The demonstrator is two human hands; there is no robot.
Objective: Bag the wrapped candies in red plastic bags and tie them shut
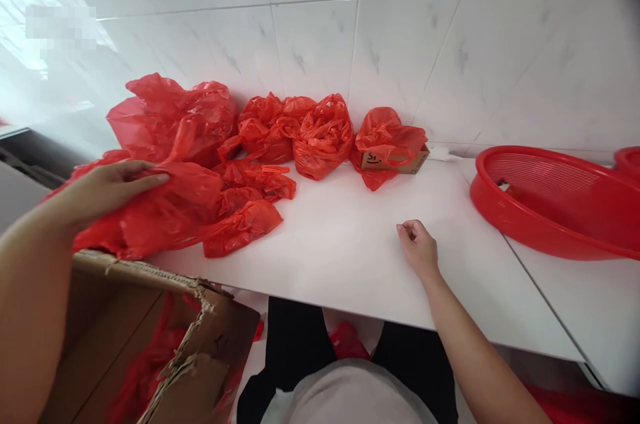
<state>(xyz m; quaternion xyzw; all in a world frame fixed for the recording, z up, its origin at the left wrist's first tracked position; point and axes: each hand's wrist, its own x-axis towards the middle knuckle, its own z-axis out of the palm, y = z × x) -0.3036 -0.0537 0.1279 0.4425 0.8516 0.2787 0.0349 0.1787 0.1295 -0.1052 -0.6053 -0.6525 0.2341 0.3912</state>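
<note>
Touching red bag [175, 207], left fingers [150, 181] parted

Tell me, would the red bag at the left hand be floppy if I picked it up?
The red bag would probably flop, since its thin plastic looks creased and slumped. It may feel slippery, because the film looks shiny. Its weight is hard to judge: any contents are hidden.

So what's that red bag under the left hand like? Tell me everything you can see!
The red bag looks like thin, shiny plastic, a bit see-through, crumpled and puffy. It lies at the left of the white table, beside other red bags and behind the cardboard box. The left hand rests on it. It's hard to tell where it ends, or what's inside.
</note>
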